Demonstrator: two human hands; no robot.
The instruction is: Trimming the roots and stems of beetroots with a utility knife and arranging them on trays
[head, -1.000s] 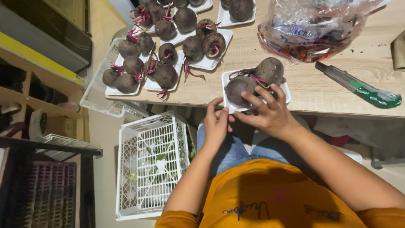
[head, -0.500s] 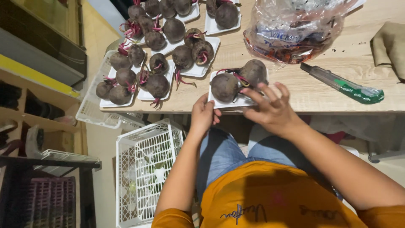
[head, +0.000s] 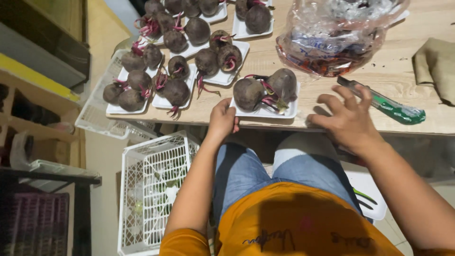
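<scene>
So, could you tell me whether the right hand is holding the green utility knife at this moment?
No, the right hand hovers open, fingers spread, just beside the green utility knife, which lies on the wooden table.

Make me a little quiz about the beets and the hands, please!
1. True or false: the left hand holds the edge of a white tray with two beetroots on it.
2. Which thing lies nearest the right hand? A) the green-handled utility knife B) the white plastic crate on the floor C) the brown cloth
3. Fill in: behind the tray, on the wooden table, lies a clear plastic ____.

Key: 1 true; 2 A; 3 bag.
</scene>
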